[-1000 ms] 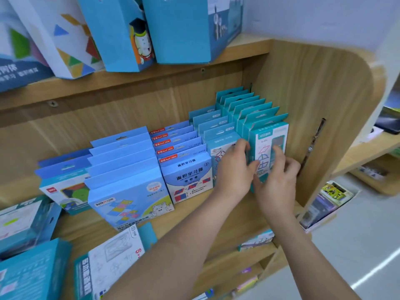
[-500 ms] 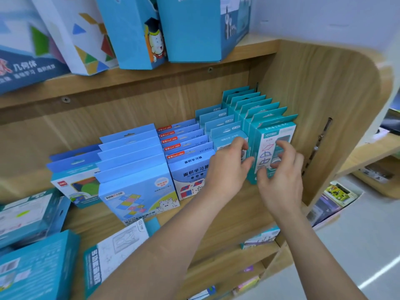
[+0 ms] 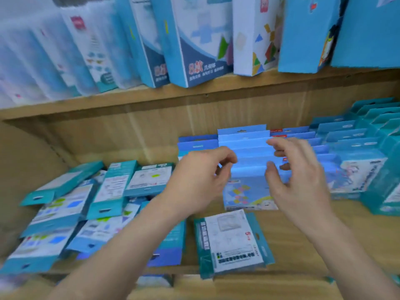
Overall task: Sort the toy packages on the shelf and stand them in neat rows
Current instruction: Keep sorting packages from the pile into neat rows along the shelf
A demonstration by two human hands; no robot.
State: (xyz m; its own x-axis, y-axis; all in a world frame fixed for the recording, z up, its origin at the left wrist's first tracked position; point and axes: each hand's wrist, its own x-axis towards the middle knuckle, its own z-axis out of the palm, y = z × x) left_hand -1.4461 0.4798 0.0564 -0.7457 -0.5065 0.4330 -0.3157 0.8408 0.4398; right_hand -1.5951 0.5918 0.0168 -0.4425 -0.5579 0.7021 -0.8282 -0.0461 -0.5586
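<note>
Left of the light-blue package row (image 3: 244, 149), the flat-lying packages (image 3: 65, 208) are blurred and their print cannot be read. Right of it, the teal packages (image 3: 387, 191) are cut off.

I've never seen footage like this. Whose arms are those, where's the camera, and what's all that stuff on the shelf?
The camera sits on a person's head, looking forward and down, so the two bare arms are their own; no machine is involved. The left hand and right hand reach to either side of a standing row of light blue packages on a wooden shelf. Blur hides whether either hand grips one. To the left, teal packages lie flat in a loose pile, and a white-faced package lies flat at the front edge. Taller boxes stand on the shelf above.
</note>
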